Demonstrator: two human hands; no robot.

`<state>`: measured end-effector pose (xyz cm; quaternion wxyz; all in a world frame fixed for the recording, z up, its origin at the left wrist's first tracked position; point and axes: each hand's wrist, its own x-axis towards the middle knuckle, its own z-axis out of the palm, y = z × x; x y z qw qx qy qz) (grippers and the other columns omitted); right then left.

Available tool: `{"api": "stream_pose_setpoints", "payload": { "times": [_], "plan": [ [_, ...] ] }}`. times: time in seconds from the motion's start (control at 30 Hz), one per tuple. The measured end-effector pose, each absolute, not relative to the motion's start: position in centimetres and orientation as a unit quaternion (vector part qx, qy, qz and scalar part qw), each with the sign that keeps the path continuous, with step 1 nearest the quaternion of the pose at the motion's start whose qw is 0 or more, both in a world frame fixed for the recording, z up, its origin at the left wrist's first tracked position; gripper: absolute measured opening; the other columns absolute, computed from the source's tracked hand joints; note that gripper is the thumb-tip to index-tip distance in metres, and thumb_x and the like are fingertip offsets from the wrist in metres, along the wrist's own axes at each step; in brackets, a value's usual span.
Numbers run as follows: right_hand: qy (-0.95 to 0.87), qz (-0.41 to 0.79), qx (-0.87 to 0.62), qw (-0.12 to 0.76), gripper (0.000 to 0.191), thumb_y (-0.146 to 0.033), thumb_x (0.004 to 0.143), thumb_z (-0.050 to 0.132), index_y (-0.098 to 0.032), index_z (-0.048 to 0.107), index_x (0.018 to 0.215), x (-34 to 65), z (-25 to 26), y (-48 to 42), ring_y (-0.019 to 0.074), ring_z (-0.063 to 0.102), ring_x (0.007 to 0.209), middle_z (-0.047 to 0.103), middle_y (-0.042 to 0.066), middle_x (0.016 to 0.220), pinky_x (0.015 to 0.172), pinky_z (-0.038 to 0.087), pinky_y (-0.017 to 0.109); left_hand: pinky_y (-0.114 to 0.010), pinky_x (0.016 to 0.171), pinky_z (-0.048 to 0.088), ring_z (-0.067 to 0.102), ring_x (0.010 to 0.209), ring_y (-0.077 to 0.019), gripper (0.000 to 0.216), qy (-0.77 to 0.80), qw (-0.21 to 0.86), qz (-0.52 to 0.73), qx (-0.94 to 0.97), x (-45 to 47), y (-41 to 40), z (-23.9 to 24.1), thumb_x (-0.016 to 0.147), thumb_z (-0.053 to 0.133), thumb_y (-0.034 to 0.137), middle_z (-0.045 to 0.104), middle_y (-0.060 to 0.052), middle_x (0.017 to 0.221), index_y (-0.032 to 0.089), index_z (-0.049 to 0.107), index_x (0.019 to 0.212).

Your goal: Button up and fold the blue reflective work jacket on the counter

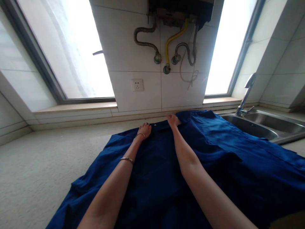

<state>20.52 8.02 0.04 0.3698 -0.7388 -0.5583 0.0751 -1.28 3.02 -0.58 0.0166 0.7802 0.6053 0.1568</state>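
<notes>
A dark blue shirt (214,165) lies spread over a light stone counter, its collar end toward the tiled wall. My left hand (144,130) rests at the shirt's far edge, fingers curled onto the cloth beside a small white button. Two thin bracelets circle that forearm. My right hand (173,120) reaches a little farther, fingers closed on the fabric near the collar. Both arms stretch out straight across the garment.
A steel sink (259,127) with a tap (246,93) sits at the right, partly covered by the shirt. A wall socket (137,85) and water heater hoses (166,51) hang on the tiles ahead, between two bright windows. Bare counter (43,171) extends left.
</notes>
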Motion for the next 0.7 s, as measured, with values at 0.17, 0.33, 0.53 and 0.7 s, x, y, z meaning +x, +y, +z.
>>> {"api": "stream_pose_setpoints", "payload": {
  "times": [0.17,0.33,0.53,0.7],
  "plan": [
    [-0.510,0.103,-0.763,0.384,0.042,-0.029,0.094,0.031,-0.012,0.066,0.110,21.3,0.3,8.3,0.0259,0.062,0.100,0.064,0.019,0.108,0.081,0.048,0.032,-0.034,0.093,0.042,0.061,0.102,-0.0229,0.050,0.565,0.040,0.176,0.805,2.4,2.0,0.8,0.096,0.020,0.027,0.067,-0.015,0.106,0.009,0.067,0.102],
    [-0.535,0.132,-0.758,0.350,0.033,-0.029,0.090,0.045,-0.009,0.069,0.100,21.5,-0.4,8.6,0.0251,0.064,0.095,0.067,0.019,0.099,0.077,0.048,0.028,-0.027,0.095,0.041,0.059,0.106,-0.0191,0.037,0.508,0.060,0.170,0.842,4.9,1.2,-0.4,0.091,0.038,0.026,0.066,-0.005,0.113,0.020,0.065,0.116],
    [-0.558,0.099,-0.757,0.325,0.041,-0.033,0.097,0.035,-0.009,0.066,0.107,20.2,-1.1,7.9,0.0271,0.060,0.104,0.064,0.021,0.108,0.087,0.045,0.035,-0.048,0.103,0.033,0.037,0.130,-0.0333,0.051,0.500,0.011,0.065,0.863,4.4,0.4,-1.5,0.092,0.034,0.043,0.041,-0.012,0.143,0.026,0.045,0.139],
    [-0.572,0.078,-0.759,0.301,0.042,-0.029,0.098,0.032,-0.004,0.063,0.108,19.5,-1.0,7.5,0.0308,0.057,0.108,0.061,0.026,0.110,0.091,0.041,0.043,-0.056,0.110,0.012,0.008,0.141,-0.0371,0.081,0.549,0.074,-0.031,0.832,5.5,-1.4,-0.5,0.085,0.026,0.067,0.009,-0.012,0.155,0.018,0.022,0.149]
  ]
}}
